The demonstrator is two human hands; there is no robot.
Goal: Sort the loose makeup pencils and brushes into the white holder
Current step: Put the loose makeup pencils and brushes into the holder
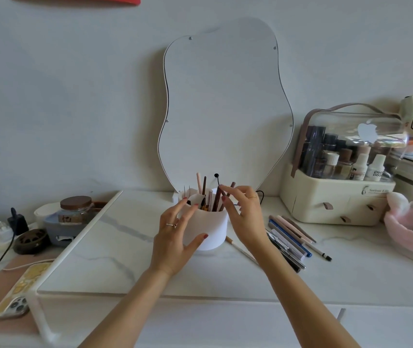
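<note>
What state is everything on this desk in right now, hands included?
Holder: upright, partly filled with pencils.
Left hand: open, steadying the holder's side.
Right hand: fingertips pinching a dark pencil standing in the holder.
Loose pencils: lying flat to the holder's right, unsorted.
Cosmetics case: clear lid shut, drawers closed.
Jar: lid on.
Phone: face down.

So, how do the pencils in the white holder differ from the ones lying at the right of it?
The pencils in the white holder stand upright, held at the tips by the right hand; the loose pencils lie flat on the table, untouched. Both groups are slim, mixed in colour.
</note>
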